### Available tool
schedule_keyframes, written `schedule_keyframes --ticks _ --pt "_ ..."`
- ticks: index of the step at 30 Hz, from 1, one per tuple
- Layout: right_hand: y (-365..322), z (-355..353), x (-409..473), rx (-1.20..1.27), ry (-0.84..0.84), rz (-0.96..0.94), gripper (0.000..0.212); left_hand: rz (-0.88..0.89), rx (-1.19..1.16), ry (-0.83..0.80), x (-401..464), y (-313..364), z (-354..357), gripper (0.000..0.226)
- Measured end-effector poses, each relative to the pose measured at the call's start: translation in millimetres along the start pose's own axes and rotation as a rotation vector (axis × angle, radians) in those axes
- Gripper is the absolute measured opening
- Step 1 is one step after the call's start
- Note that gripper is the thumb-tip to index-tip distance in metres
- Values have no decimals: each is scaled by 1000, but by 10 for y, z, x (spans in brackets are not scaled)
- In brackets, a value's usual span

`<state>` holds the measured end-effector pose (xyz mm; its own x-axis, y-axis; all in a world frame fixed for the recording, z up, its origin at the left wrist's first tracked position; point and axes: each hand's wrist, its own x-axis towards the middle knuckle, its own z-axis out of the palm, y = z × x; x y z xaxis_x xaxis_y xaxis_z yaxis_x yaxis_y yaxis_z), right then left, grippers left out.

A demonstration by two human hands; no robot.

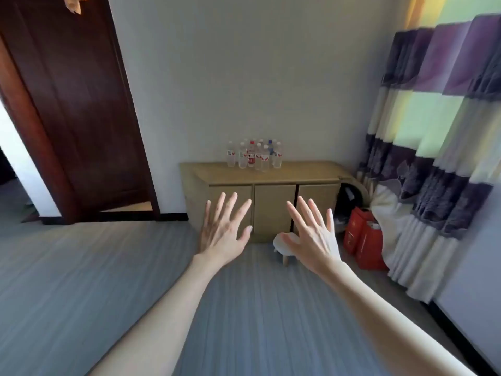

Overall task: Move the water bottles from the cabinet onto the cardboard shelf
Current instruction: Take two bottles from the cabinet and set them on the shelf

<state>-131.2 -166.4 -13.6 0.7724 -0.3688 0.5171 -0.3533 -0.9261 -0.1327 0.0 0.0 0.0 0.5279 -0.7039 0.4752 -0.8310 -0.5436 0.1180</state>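
Hands: we are holding our left hand and our right hand out in front of us, fingers straight and spread, grasping nothing.
Bottles: the water bottles are standing upright in a tight cluster on top of the cabinet, toward its back edge by the wall, well apart from both hands.
Shelf: we are not seeing any cardboard shelf from here, so we cannot tell where it stands.
Step in hand: as we judge it, we are just starting, nothing moved yet, and walking up to the cabinet comes first.
Doing it well: we are thinking of closing in squarely, then taking the outer bottles first, one per hand, gripping round the body rather than the cap, so the packed neighbours are not getting knocked over.
Watch for: a small white stool and red bags are sitting on the floor near the cabinet's right side; we are planning our footing around them.
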Motion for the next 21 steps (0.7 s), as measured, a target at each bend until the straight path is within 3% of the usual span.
schedule_keyframes --ticks 6,21 --pt "299 707 488 3 -130 38 67 32 55 -96 528 -350 810 64" --pt "1043 2285 2612 -4 -235 48 68 -77 -69 -191 2583 -1423 2283 64"
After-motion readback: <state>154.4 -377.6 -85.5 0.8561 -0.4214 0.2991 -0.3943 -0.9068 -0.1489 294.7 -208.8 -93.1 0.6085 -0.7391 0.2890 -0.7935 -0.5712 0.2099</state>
